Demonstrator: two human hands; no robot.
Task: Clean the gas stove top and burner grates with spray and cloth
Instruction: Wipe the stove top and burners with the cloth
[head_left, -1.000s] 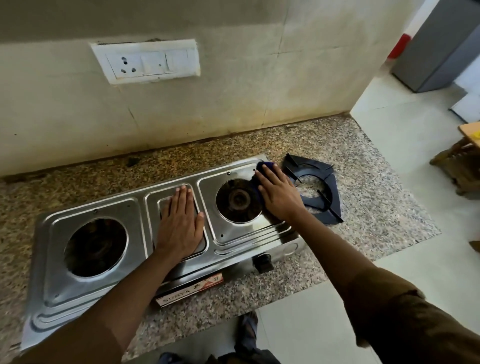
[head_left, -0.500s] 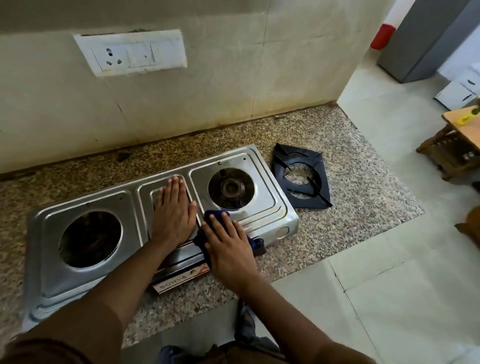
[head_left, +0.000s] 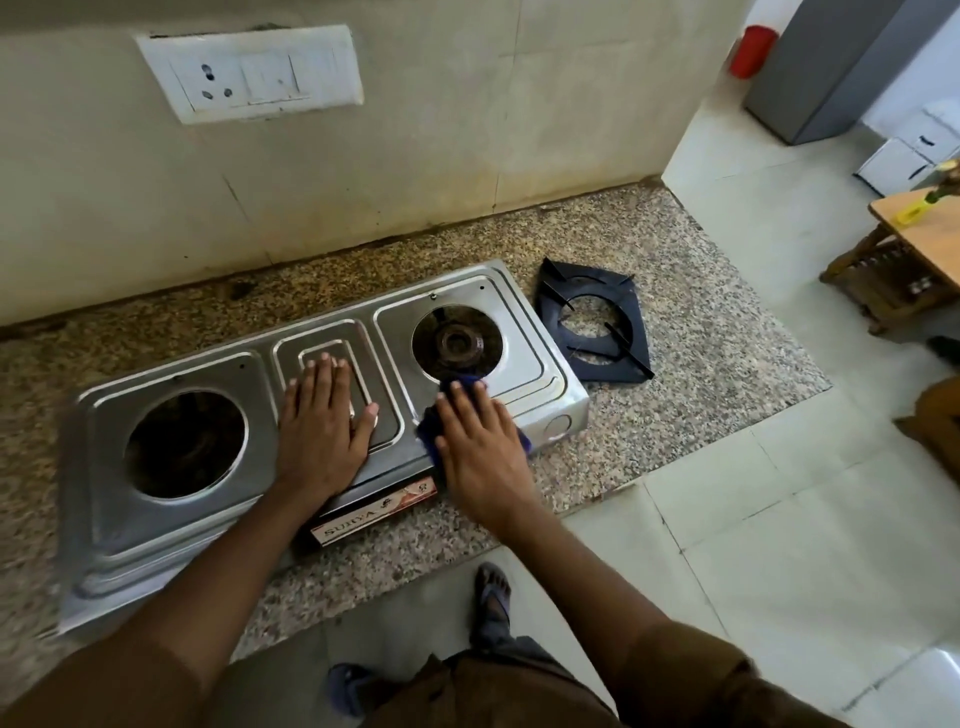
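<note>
- Right hand presses flat, straight fingers on the blue cloth at the stove front edge, wiping.
- Left hand, fingers spread flat mid-stove, likely steadies it.
- Grate sits aside on the counter, clearing the top.

The stove's front label reads "SURYA"; nothing else is legible.

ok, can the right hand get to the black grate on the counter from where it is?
Probably yes. The grate lies bare on the counter just right of the stove, nothing between. The right hand would have to lift off the blue cloth first.
</note>
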